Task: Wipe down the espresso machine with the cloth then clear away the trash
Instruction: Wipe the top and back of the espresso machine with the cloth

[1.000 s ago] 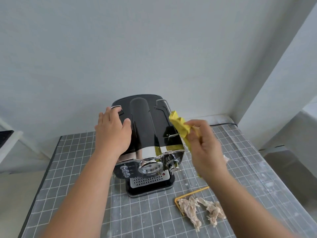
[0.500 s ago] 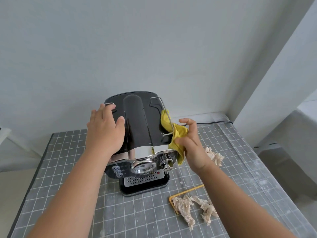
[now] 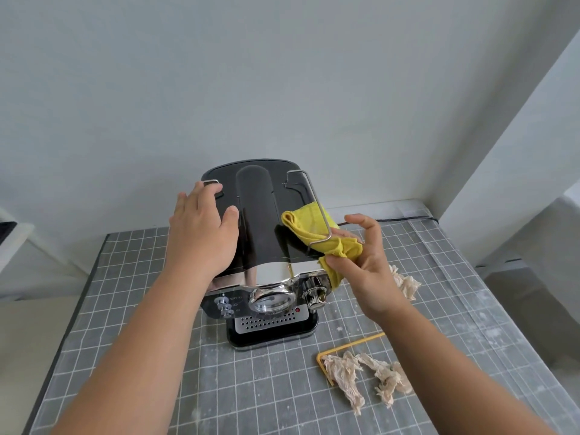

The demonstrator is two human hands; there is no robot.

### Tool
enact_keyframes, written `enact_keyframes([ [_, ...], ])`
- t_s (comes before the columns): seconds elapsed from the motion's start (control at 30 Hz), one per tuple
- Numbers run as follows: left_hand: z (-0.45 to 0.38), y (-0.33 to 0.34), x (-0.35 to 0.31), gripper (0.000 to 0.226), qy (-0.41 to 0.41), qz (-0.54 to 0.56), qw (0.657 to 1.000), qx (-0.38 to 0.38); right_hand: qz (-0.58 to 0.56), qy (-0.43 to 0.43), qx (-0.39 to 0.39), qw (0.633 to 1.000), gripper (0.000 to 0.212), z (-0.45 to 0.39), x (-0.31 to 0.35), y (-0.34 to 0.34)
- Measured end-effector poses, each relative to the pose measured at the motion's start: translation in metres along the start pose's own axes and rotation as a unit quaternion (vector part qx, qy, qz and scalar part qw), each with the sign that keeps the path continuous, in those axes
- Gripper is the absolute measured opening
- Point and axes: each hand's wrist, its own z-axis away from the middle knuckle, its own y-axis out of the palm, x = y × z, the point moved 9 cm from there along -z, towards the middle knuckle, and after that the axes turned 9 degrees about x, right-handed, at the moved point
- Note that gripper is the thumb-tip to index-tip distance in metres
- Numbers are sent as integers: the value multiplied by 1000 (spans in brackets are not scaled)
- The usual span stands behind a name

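Observation:
A black and chrome espresso machine [image 3: 260, 215] stands on the grey gridded mat, its front facing me. My left hand [image 3: 202, 233] lies flat on the left part of its glossy top. My right hand [image 3: 361, 262] grips a yellow cloth [image 3: 309, 226] at the machine's right top edge; the cloth passes under the wire rail there and lies on the black surface. Crumpled beige trash wads [image 3: 361, 376] lie on the mat at the front right. Another wad [image 3: 405, 282] shows just behind my right hand.
A thin yellow L-shaped strip [image 3: 345, 345] lies beside the front wads. A black cable [image 3: 408, 218] runs along the mat's back edge to the right. White walls close the back and right; the mat [image 3: 125, 293] ends at the left in a dark edge.
My right hand brought the cloth from the air beside the machine onto its right top edge and pushed it under the wire rail. My left hand stayed on the top.

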Motion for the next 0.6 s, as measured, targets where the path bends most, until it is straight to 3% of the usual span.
enact_keyframes([
  [0.23,-2,2,2,46,1,-1,1000,5,-3,-67,-74,995,50,14,6,2],
  [0.4,-7,2,4,45,13,1,1000,-1,137,-137,-128,973,44,34,17,0],
  [0.5,-6,2,3,45,6,2,1000,-5,275,-191,-99,937,45,39,25,12],
  [0.6,-5,1,2,45,13,-1,1000,-10,438,-286,-66,850,45,48,37,36],
])
